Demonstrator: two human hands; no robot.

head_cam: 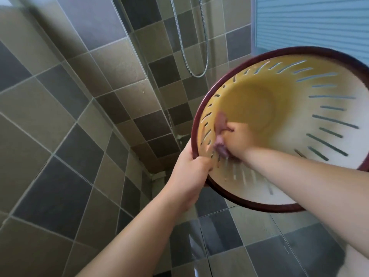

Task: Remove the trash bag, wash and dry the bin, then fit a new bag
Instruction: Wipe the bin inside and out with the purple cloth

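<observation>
Step in hand: the wash (or possibly the dry) of the bin (pixel 295 124). No bag is in it, so bag removal looks done.

Bin: cream, slotted walls, dark red rim. Held in the air, tipped so its mouth faces the camera; nothing carries it. It sits at the right of the view, in front of a tiled shower wall (pixel 60 116), with a shower hose (pixel 201 56) hanging behind.

Left hand (pixel 191 172): grips the rim at the lower left edge, fingers curled over the lip and into the mouth. This is the only visible support.

Right hand (pixel 237 140): reaches inside the bin, fingers curled round a small purplish cloth (pixel 220 134), pressed against the inner wall near the left slots. Hand and cloth are blurred, which suggests a scrubbing stroke. Whether the cloth is wet I cannot tell.

Judgement on next move: turn the bin at the rim to bring unwiped wall and the yellowish base under the cloth. Then rinse, dry, and fit the new bag. No new bag in view.
</observation>
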